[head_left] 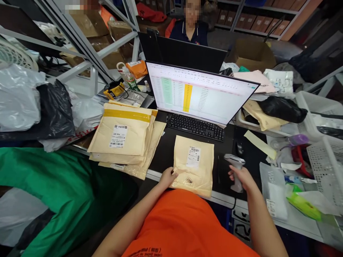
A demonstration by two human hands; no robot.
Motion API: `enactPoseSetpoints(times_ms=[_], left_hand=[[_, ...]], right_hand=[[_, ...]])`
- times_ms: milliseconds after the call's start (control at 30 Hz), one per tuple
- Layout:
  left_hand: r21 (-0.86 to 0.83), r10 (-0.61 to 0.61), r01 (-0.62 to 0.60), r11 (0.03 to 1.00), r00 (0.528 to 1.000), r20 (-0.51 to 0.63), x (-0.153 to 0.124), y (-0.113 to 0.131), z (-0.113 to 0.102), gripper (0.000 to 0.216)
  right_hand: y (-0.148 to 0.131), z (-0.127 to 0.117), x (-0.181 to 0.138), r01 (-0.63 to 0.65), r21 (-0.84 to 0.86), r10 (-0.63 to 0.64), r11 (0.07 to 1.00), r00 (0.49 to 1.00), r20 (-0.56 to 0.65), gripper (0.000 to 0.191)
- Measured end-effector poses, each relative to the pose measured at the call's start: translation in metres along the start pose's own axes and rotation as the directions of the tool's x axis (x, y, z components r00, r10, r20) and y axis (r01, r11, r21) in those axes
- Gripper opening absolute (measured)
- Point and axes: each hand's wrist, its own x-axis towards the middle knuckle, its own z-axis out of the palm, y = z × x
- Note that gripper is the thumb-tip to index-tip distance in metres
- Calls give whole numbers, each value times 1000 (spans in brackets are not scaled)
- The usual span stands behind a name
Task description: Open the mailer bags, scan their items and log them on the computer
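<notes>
Head view: the left hand [167, 177] rests with loose, unclenched fingers on the lower left corner of the cream padded paper envelope [193, 169], which lies label-up on the black desk [166, 150], while the right hand [241, 176] wraps a grey handheld barcode scanner [234, 161] just beside it, not yet aimed at its white label [193, 156].

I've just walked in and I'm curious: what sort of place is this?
Probably a warehouse parcel-shipping desk: a labelled padded mailer at the left hand, a stack of mailers beside it, a barcode scanner in the right hand, and shelves of cartons behind.
</notes>
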Motion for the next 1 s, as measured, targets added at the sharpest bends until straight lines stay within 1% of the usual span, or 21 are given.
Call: enactPoseSetpoints(times_ms=[100, 167, 233, 333, 433, 533, 600, 667, 700, 767, 833, 867, 933, 1000], left_hand=[[0, 14, -14, 1000, 1000, -10, -1, 1, 1, 11], [3, 26, -26, 1000, 1000, -12, -3, 2, 1, 10], [1, 38, -38, 999, 999, -12, -4, 2, 1, 10], [-13, 46, -46, 999, 999, -12, -6, 3, 0, 11], [-32, 38, -39, 999, 999, -21, -7, 2, 1, 13], [-47, 23, -24, 999, 999, -31, -9, 0, 2, 14], [-49, 13, -15, 999, 999, -38, -9, 0, 3, 17], [-66, -13, 8, 998, 997, -75, -6, 1, 2, 23], [-79, -28, 20, 997, 994, -103, -3, 3, 2, 27], [-102, -53, 38, 994, 987, -151, 5, 7, 0, 35], [-97, -56, 41, 994, 985, -163, 15, 13, -2, 36], [-87, -55, 42, 995, 986, -157, 21, 16, -3, 34], [-76, -63, 52, 996, 987, -145, 29, 23, -4, 29], [-74, -73, 63, 995, 988, -138, 35, 30, -4, 24]], right_hand=[[-21, 40, -25, 64, -51, -53, 997, 978, 203, 16], [-34, 61, -33, 91, -94, -61, 991, 956, 286, 10], [-44, 73, -36, 104, -141, -52, 984, 942, 331, 8], [-51, 75, -36, 111, -200, -31, 973, 930, 367, 9], [-49, 68, -38, 140, -212, -55, 967, 930, 363, 8], [-41, 58, -41, 173, -213, -92, 962, 935, 343, 6], [-29, 49, -39, 171, -195, -100, 966, 939, 330, 14], [-11, 37, -31, 161, -146, -118, 976, 957, 266, 27], [-1, 29, -25, 157, -120, -130, 980, 970, 206, 33], [20, 10, -10, 151, -97, -147, 984, 988, 39, 41], [40, -10, 4, 129, -111, -143, 985, 980, -135, 41], [48, -20, 10, 115, -122, -138, 986, 970, -200, 40], [63, -37, 16, 92, -140, -128, 986, 951, -280, 38], [75, -48, 16, 83, -156, -129, 984, 942, -309, 41]])
